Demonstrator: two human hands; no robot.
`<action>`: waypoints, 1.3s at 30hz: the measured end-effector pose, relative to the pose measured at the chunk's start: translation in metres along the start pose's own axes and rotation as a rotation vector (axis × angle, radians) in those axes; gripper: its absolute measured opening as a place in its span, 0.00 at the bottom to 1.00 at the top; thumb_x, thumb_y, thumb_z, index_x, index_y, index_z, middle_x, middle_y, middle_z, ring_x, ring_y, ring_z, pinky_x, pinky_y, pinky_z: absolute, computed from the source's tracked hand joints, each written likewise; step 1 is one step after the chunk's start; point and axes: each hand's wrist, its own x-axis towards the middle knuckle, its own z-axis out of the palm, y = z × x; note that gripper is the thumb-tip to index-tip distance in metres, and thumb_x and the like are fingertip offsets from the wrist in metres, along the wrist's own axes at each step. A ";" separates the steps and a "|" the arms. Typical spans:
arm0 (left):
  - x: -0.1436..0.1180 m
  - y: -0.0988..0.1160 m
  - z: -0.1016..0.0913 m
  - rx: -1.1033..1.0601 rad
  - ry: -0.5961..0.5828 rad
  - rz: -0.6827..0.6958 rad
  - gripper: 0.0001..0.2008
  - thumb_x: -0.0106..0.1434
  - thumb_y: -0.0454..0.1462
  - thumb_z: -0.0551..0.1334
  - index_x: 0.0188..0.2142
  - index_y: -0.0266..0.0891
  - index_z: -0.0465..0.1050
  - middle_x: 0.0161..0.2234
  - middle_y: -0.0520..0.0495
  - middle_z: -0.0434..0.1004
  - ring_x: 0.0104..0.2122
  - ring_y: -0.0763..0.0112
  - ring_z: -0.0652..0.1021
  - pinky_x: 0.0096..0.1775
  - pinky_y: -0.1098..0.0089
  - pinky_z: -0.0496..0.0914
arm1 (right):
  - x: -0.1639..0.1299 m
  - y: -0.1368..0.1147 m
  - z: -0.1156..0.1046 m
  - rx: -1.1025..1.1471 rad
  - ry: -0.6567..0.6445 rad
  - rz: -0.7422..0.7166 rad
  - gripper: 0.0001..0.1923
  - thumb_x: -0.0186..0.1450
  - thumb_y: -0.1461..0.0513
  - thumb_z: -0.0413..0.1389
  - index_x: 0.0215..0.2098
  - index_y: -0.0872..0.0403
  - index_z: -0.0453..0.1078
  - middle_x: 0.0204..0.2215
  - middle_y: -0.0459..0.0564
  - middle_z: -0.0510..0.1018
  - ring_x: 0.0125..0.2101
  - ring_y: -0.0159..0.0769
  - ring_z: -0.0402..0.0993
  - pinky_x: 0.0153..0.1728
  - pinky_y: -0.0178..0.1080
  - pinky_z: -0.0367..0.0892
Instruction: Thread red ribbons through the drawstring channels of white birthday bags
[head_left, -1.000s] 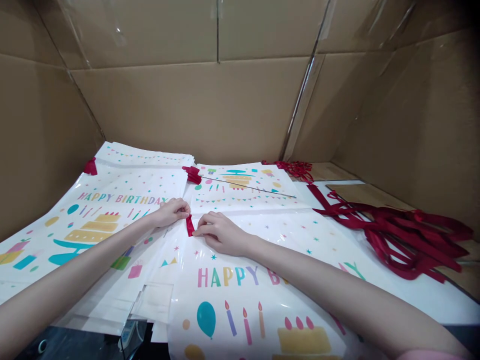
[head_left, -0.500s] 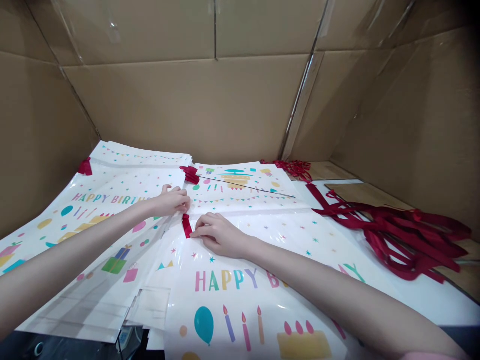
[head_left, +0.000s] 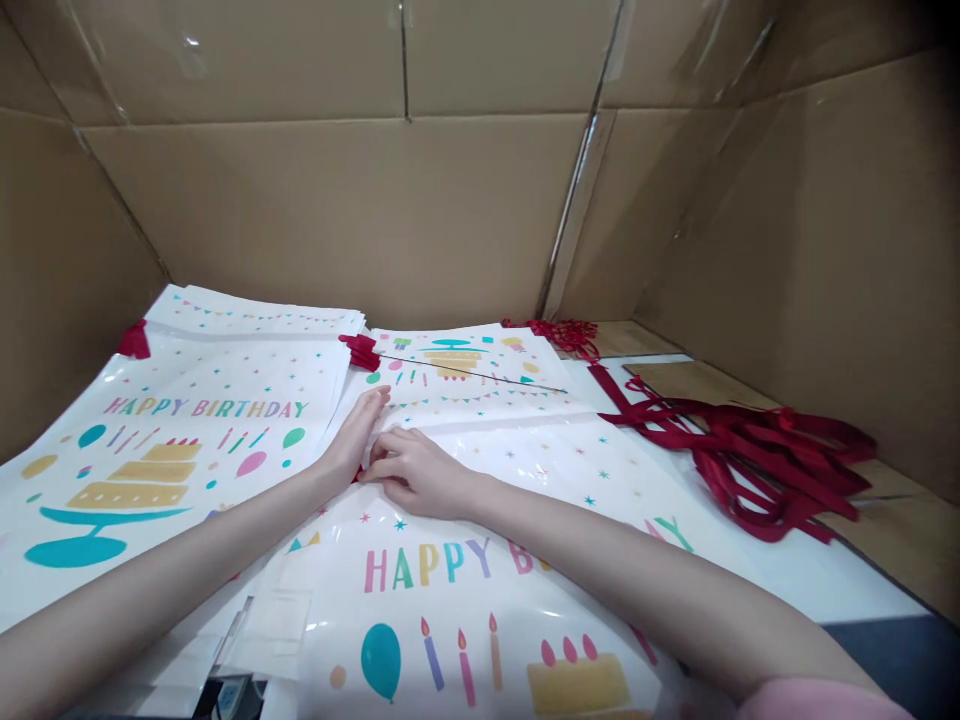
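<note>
My right hand (head_left: 424,472) rests on a white printed Happy Birthday sheet (head_left: 450,620), its fingers curled in a pinch at a short red ribbon (head_left: 358,475). Only a sliver of that ribbon shows between my hands. My left hand (head_left: 367,425) lies on edge along the sheet's left side, fingers stretched out and holding nothing. Beyond its fingertips, a thin dark rod (head_left: 472,373) lies across the sheet's far part. A bunched red ribbon (head_left: 361,352) sits at the rod's left end. Beneath my left forearm is a stack of similar sheets (head_left: 225,370).
Long red ribbons (head_left: 780,450) lie in a loose heap at the right, with thin red cord (head_left: 566,335) behind them. Another red ribbon piece (head_left: 135,340) is at the left stack's edge. Cardboard walls (head_left: 337,220) enclose the back and sides. Clear strips (head_left: 277,620) lie near the front.
My left hand has uncurled and turned on edge, moving down next to my right hand and covering most of the short ribbon. My right hand keeps its pinch. The view has shifted slightly.
</note>
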 end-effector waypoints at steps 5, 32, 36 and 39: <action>0.002 -0.004 -0.003 -0.018 0.022 -0.016 0.27 0.64 0.53 0.51 0.56 0.41 0.62 0.57 0.40 0.65 0.59 0.62 0.63 0.61 0.60 0.53 | -0.013 0.009 -0.014 -0.052 -0.067 -0.010 0.17 0.62 0.67 0.50 0.46 0.51 0.74 0.40 0.51 0.72 0.43 0.38 0.66 0.46 0.41 0.60; -0.011 0.015 0.002 0.055 -0.014 -0.123 0.25 0.65 0.53 0.49 0.55 0.45 0.63 0.59 0.46 0.64 0.61 0.64 0.61 0.63 0.59 0.49 | -0.201 0.171 -0.219 0.029 -0.438 0.937 0.22 0.53 0.45 0.57 0.31 0.56 0.71 0.28 0.48 0.74 0.29 0.33 0.66 0.30 0.33 0.59; -0.012 0.017 0.003 0.056 -0.007 -0.128 0.25 0.65 0.53 0.49 0.55 0.44 0.64 0.59 0.45 0.64 0.61 0.64 0.61 0.63 0.59 0.49 | -0.205 0.172 -0.223 -0.002 -0.467 0.953 0.22 0.54 0.44 0.56 0.29 0.55 0.69 0.25 0.46 0.71 0.26 0.31 0.63 0.28 0.34 0.57; -0.011 0.017 0.004 0.071 -0.006 -0.125 0.25 0.65 0.53 0.49 0.55 0.44 0.64 0.59 0.45 0.64 0.61 0.62 0.61 0.63 0.58 0.50 | -0.207 0.172 -0.222 -0.034 -0.467 0.954 0.22 0.54 0.44 0.55 0.28 0.55 0.69 0.24 0.46 0.70 0.25 0.31 0.62 0.28 0.34 0.56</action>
